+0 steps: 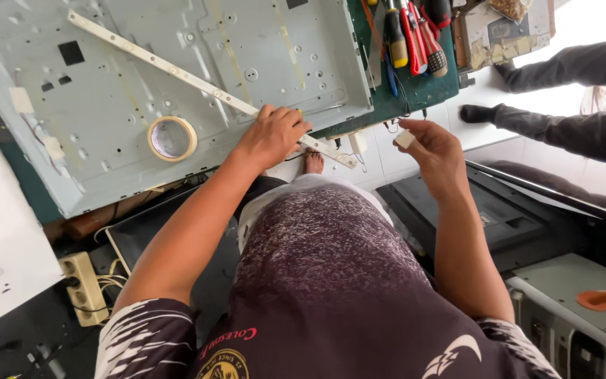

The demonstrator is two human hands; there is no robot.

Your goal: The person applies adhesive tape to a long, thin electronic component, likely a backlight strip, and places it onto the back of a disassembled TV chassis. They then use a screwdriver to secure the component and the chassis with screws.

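- A long, thin white strip (198, 81) is laid across the grey metal panel (106, 105), its long axis running from the upper left of the frame down to centre right.
- The left hand (271, 135) is pressed flat on the strip's lower end, fingers spread.
- A small white piece (405, 139) is pinched in the right hand (435, 151).
- The strip is judged light, flexible and fragile; support near both ends is advised.
- A tape roll (172, 137) is seen nearby.

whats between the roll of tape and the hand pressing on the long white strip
In the head view, only bare grey metal panel with small holes lies between the tape roll and the left hand; the white strip runs just above that stretch.
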